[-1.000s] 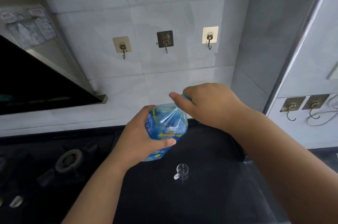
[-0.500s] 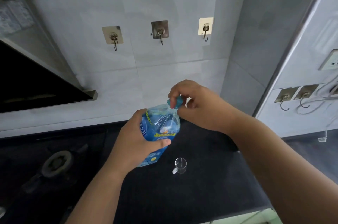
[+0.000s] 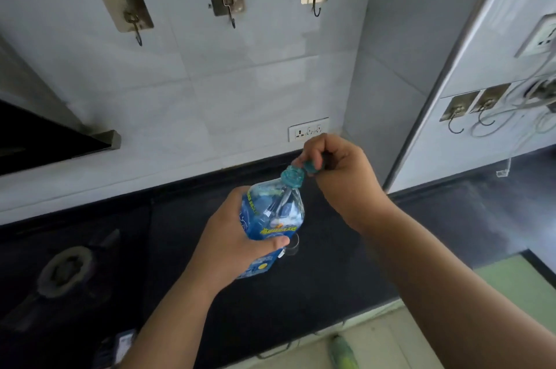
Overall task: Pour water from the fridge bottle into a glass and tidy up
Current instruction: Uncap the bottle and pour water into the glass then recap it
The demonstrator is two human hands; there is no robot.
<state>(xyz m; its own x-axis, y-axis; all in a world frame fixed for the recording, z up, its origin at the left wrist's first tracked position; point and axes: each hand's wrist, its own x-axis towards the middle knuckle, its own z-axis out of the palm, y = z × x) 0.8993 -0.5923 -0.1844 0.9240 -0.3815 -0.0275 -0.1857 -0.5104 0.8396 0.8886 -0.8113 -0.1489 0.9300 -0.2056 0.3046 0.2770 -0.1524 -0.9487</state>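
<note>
we've got the blue water bottle (image 3: 272,218) gripped in our left hand (image 3: 237,243) over the black counter (image 3: 331,278), right hand (image 3: 334,170) pinching the cap (image 3: 310,166) just off the neck, so next we tip it carefully into the small glass (image 3: 293,245) sitting right behind

Black countertop (image 3: 331,293): clear glass (image 3: 293,245), gas burner (image 3: 64,271) at left.

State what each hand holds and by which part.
Left hand grips the bottle around its labelled body; right hand pinches the blue cap, just off the neck.
</note>
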